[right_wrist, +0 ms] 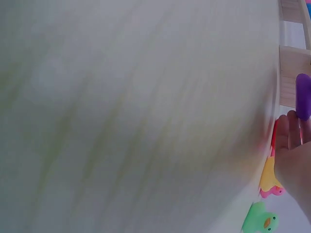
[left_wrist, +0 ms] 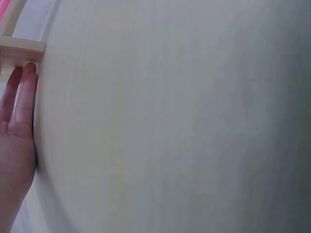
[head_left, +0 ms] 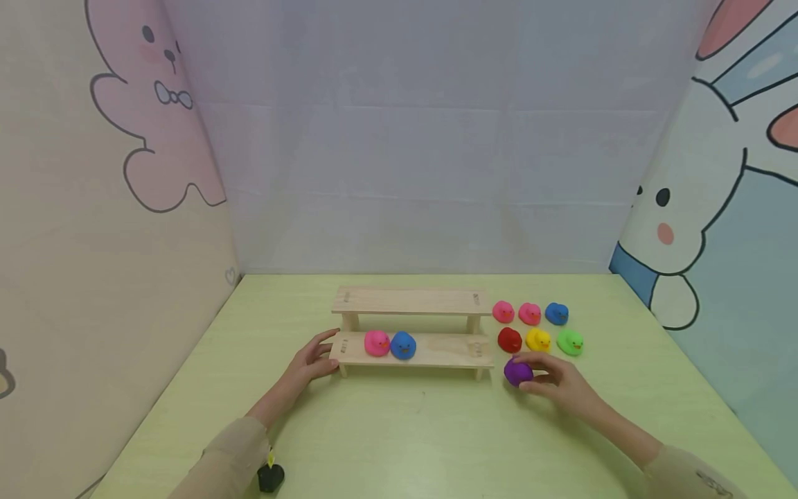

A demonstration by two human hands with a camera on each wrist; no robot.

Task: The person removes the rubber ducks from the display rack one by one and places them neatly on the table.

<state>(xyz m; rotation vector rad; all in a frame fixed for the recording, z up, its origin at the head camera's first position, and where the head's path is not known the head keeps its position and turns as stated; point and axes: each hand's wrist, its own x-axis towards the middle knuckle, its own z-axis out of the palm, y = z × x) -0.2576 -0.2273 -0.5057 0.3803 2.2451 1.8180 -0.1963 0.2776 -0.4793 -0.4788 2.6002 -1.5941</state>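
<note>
My right hand (head_left: 555, 380) pinches a purple rubber duck (head_left: 517, 372) between thumb and fingers, just off the right front corner of a two-step wooden shelf (head_left: 411, 300). In the right wrist view, the purple duck (right_wrist: 303, 97) shows at the fingertips. My left hand (head_left: 305, 362) rests against the left end of the lower step, fingers spread along its edge. The left wrist view shows extended fingers (left_wrist: 28, 97) reaching the wooden end piece (left_wrist: 24, 46). On the lower step sit a pink duck (head_left: 377, 343) and a blue duck (head_left: 403, 345), side by side at the left.
Right of the shelf, two rows of ducks stand on the table, among them a red duck (head_left: 509, 339), yellow duck (head_left: 538, 339), green duck (head_left: 570, 342) and another blue duck (head_left: 557, 313). A black object (head_left: 271, 477) with a yellow tip lies by the left sleeve.
</note>
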